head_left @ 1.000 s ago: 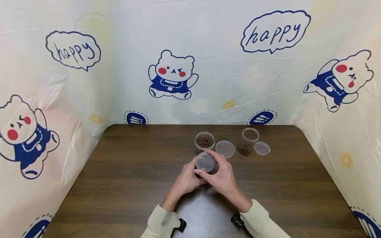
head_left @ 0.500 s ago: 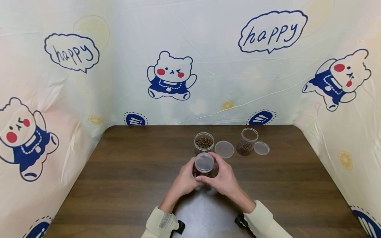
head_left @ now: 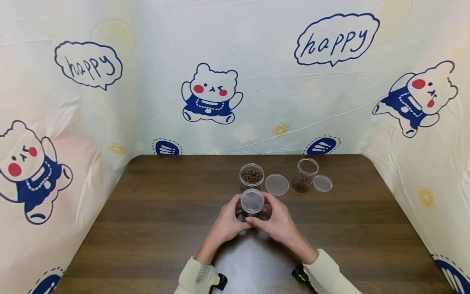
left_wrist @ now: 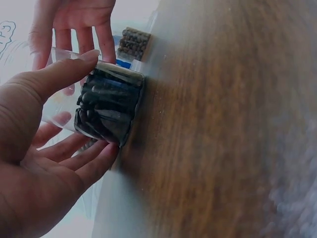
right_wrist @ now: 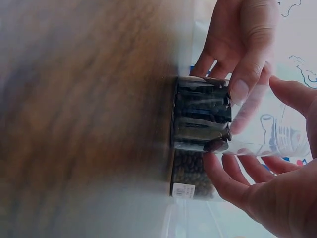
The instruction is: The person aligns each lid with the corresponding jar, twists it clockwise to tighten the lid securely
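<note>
A clear lidded jar (left_wrist: 106,99), its lower half filled with dark glossy pieces, stands upright at the middle of the table. My left hand (head_left: 225,222) holds it from the left, thumb across the near side and fingers around the far side. From the right, my right hand (head_left: 280,222) holds the same jar with curled fingers and thumb. The frosted lid (head_left: 252,199) sits on top between both hands. Right behind it is an open jar of brown beans (head_left: 251,177), its lower part hidden by the held jar.
A loose translucent lid (head_left: 277,185) lies right of the bean jar. Farther right stand a taller open jar (head_left: 305,175), partly filled with brown pieces, and a smaller lid (head_left: 322,183). The brown table (head_left: 154,212) ends at a printed curtain (head_left: 154,94).
My right hand has slid from the held jar's lid down to its body. More of the jar's side shows beneath the lid. The other jars and loose lids have stayed put.
</note>
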Demonstrator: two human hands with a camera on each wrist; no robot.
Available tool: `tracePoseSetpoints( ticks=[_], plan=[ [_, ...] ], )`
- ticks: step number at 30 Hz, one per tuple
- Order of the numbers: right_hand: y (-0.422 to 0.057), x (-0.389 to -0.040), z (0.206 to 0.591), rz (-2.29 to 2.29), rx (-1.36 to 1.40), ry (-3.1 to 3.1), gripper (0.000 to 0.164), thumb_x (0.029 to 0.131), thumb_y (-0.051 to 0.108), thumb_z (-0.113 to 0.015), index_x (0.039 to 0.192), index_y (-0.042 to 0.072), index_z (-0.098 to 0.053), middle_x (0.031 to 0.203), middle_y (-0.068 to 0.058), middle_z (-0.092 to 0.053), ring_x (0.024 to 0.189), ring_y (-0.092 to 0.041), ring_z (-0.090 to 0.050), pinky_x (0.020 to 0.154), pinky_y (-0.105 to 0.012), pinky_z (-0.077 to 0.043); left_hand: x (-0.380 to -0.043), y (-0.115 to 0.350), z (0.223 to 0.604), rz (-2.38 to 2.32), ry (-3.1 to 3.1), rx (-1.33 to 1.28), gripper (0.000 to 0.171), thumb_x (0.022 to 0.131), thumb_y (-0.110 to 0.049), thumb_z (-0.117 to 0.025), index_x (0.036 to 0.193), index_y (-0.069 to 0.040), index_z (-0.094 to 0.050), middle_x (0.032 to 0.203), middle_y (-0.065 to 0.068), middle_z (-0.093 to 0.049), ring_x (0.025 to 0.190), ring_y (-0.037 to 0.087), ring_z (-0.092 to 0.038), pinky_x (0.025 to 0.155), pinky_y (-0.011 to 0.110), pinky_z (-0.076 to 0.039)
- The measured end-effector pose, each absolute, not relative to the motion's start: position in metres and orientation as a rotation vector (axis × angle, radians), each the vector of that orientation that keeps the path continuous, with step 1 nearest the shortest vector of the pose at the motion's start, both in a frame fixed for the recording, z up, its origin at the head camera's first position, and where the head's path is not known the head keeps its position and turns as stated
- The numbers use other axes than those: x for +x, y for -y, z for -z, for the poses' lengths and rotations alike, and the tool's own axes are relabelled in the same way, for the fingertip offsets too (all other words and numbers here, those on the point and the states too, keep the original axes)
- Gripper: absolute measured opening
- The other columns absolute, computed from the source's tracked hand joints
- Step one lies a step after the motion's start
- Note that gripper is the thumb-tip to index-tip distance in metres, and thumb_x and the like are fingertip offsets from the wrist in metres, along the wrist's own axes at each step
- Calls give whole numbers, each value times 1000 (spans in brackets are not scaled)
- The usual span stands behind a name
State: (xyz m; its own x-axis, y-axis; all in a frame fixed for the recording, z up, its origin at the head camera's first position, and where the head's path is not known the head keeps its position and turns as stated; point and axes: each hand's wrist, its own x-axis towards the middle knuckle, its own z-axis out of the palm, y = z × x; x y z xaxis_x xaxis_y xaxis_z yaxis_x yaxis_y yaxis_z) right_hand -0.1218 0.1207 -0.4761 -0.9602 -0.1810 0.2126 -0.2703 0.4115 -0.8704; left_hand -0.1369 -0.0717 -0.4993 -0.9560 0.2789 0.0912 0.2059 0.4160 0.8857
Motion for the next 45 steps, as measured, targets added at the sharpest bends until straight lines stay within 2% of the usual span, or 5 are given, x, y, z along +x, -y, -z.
tracePoseSetpoints(
  ticks=[14, 24, 36, 45],
  plan=[
    [-120, -122, 475, -1563, 423, 2574, 73, 75, 17, -97, 138, 9, -62, 125, -10, -71, 115, -24, -70, 91, -39, -63, -136, 74, 498, -1590, -2589, 468, 67, 77, -11, -93, 135, -10, -59, 125, 11, -72, 118, 26, -71, 103, 41, -58],
    [-114, -125, 472, -1554, 425, 2569, 69, 75, 19, -97, 135, 14, -63, 124, -5, -71, 113, -23, -71, 90, -39, -63, -138, 81, 496, -1605, -2588, 433, 66, 77, -10, -92, 135, -14, -60, 125, 9, -72, 118, 22, -70, 104, 41, -57],
    [-97, -137, 465, -1546, 504, 2538, 70, 76, 20, -96, 138, 14, -63, 125, -4, -70, 117, -22, -69, 92, -37, -63, -143, 96, 488, -1642, -2645, 401, 67, 76, -9, -94, 135, -12, -61, 127, 11, -71, 119, 30, -70, 104, 48, -58],
    [-82, -149, 465, -1620, 512, 2533, 69, 78, 20, -95, 138, 11, -62, 125, -7, -70, 115, -23, -69, 94, -41, -62, -147, 110, 482, -1618, -2709, 362, 65, 77, -9, -94, 135, -11, -64, 131, 12, -70, 122, 33, -70, 104, 48, -58]
  ],
)
